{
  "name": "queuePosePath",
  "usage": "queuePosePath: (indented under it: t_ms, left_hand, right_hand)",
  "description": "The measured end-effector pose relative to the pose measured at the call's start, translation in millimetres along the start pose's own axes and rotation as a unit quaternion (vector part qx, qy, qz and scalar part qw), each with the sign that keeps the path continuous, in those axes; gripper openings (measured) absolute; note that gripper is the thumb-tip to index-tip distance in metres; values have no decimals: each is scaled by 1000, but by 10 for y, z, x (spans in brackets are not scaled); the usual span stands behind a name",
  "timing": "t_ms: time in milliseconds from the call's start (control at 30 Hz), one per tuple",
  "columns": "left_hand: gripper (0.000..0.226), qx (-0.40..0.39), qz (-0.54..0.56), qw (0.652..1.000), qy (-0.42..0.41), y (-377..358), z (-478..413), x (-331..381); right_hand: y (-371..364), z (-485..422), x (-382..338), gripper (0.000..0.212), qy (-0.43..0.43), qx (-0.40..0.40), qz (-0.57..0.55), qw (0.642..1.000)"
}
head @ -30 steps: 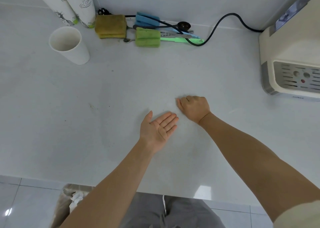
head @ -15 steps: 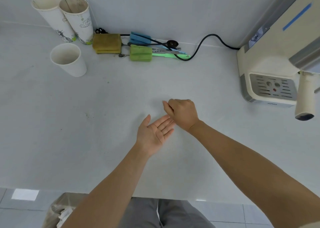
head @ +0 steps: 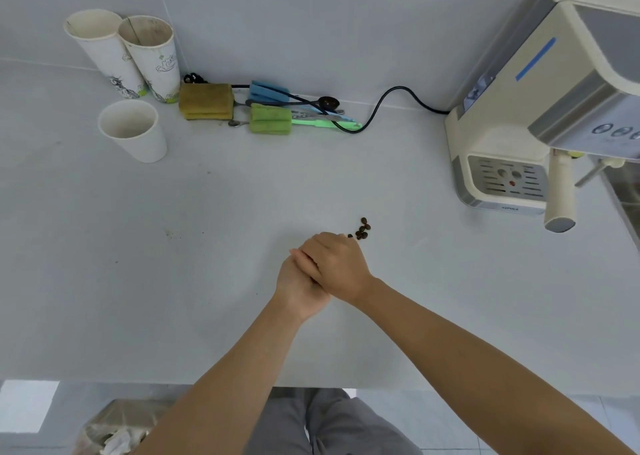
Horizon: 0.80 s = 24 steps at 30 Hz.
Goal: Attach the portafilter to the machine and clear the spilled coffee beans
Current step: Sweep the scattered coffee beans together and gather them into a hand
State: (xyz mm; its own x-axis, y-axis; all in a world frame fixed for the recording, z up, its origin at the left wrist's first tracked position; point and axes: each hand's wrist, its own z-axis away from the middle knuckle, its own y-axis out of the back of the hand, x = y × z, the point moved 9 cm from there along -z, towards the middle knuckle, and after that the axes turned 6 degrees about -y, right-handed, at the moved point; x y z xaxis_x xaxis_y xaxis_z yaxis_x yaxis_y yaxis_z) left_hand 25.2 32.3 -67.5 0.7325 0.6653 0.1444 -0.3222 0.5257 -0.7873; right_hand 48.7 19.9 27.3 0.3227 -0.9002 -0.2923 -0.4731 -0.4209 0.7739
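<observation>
A person's two bare hands meet over the middle of a pale countertop [head: 173,281]: the right hand [head: 341,269] lies loosely curled, knuckles up, over the left hand [head: 298,288], and whether either holds anything cannot be told. A small cluster of dark coffee beans [head: 362,230] rests on the counter just beyond the right hand's knuckles. At the far right stands a cream coffee machine [head: 512,136] with the portafilter [head: 561,195] attached, its handle pointing toward the near edge; three paper cups [head: 131,108] stand at the far left.
</observation>
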Motion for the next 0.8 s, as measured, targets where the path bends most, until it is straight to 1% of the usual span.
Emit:
queuePosePath:
  t_ms: [100, 133, 233, 367, 433, 500, 567, 600, 633, 700, 767, 800]
  left_hand:
    - [45, -5, -3, 1000, 6, -27, 66, -32]
    - [45, -4, -10, 1000, 7, -32, 88, -36]
    - [45, 2, -18, 1000, 4, -33, 113, -26]
    - [47, 44, -28, 999, -15, 35, 106, 5]
    - [52, 49, -23, 998, -23, 60, 87, 20]
    - [51, 28, -3, 999, -24, 19, 74, 33]
    - [51, 13, -18, 1000, -22, -22, 89, 42]
    - [51, 18, -34, 999, -17, 2, 84, 45]
    - [50, 26, -45, 999, -14, 29, 89, 54]
    - [49, 40, -51, 998, -14, 102, 93, 96]
    - [47, 43, -53, 997, -20, 159, 102, 146]
    - [47, 47, -54, 997, -22, 191, 110, 165]
  right_hand:
    - [50, 24, -34, 41, -5, 0, 1, 1000]
    - [76, 33, -36, 44, -8, 9, 1, 1000]
    - [148, 43, -41, 62, -17, 30, -16, 999]
    - [206, 14, 12, 64, -24, 32, -21, 999]
    - [242, -1, 61, 63, -24, 29, -22, 999]
    - [264, -30, 184, 58, -38, 20, -13, 999]
    - [252, -49, 407, 40, -70, 6, 12, 997]
    - [246, -61, 536, 32, -89, -3, 28, 996]
    - [207, -54, 684, 28, -117, -21, 44, 992]
    - [28, 11, 1019, 30, -207, -107, 60, 971]
    - [-214, 168, 1301, 37, -286, -220, 88, 928]
    - [-295, 238, 1400, 40, -307, -255, 108, 910]
